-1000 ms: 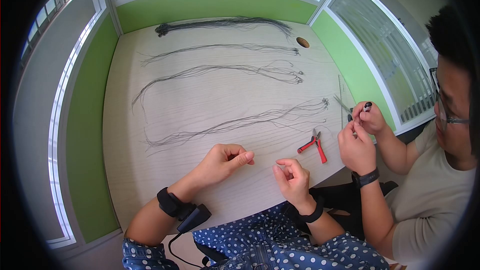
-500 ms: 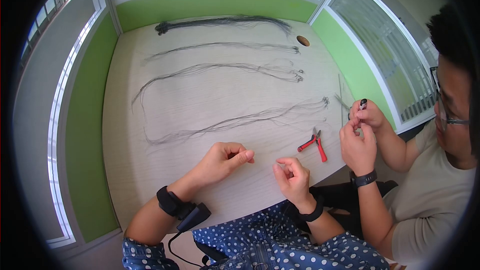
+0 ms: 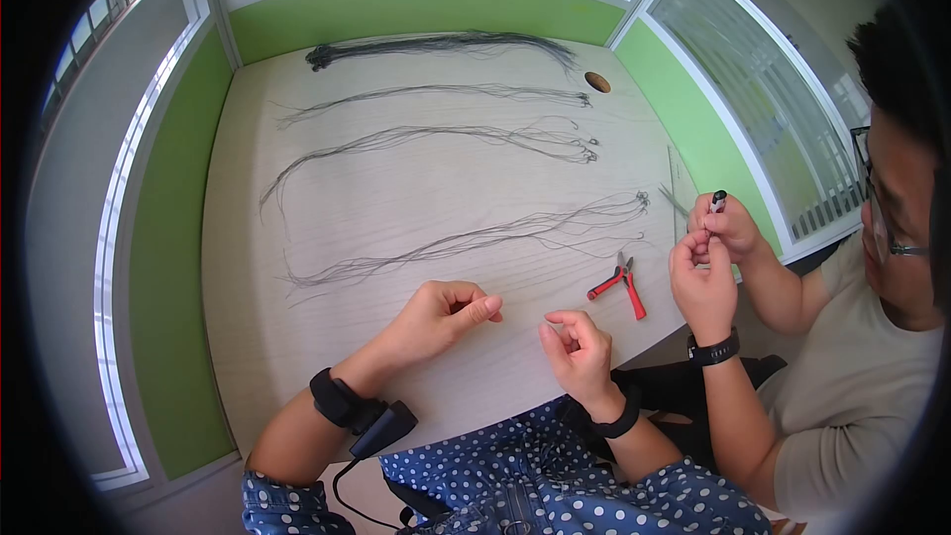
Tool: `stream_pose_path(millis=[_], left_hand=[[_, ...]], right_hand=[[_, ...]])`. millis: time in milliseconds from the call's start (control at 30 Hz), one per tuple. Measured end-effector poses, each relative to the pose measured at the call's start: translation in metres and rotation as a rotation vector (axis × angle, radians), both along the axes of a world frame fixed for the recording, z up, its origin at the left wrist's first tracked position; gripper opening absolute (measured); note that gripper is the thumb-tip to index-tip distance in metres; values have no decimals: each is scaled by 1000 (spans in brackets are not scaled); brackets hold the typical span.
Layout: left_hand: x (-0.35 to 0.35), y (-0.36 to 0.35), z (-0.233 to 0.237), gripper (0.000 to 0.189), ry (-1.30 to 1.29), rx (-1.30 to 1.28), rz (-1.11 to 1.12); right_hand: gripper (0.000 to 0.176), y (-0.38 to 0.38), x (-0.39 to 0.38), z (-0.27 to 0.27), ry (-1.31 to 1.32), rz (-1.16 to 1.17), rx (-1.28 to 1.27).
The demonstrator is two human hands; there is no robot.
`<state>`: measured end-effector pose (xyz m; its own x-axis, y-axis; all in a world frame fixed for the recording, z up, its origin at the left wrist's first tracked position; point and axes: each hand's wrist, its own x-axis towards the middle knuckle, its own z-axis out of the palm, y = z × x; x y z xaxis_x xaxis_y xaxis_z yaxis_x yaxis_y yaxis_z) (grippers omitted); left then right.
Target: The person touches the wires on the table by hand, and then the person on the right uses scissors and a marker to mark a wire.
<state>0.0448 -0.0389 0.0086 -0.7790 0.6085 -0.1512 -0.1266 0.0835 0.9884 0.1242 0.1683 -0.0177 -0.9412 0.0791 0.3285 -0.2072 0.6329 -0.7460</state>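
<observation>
My left hand rests on the near part of the table, thumb pressed against its curled fingers. Close by on the right, my right hand is held with thumb and fingertips together, near the table's front edge. Anything pinched in either hand is too fine to make out. Beyond them lies a loose bundle of thin dark strands, its right end curled into small loops. Red-handled pliers lie with their handles spread, to the upper right of my right hand.
Farther back lie a third-row bundle, a thinner bundle and a thick dark bundle. A round hole pierces the tabletop. On the right, a co-worker's hands hold a dark-tipped pen-like tool. Green partitions surround the table.
My hands keep nearly the same pose and place. The co-worker's hands have shifted very slightly, still around the pen-like tool.
</observation>
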Motion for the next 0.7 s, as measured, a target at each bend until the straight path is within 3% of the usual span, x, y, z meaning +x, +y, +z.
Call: stream_pose_path(millis=[700], left_hand=[[-1,0,-4,34,5,6,2]], right_hand=[[15,-1,0,1,-2,-6,3]])
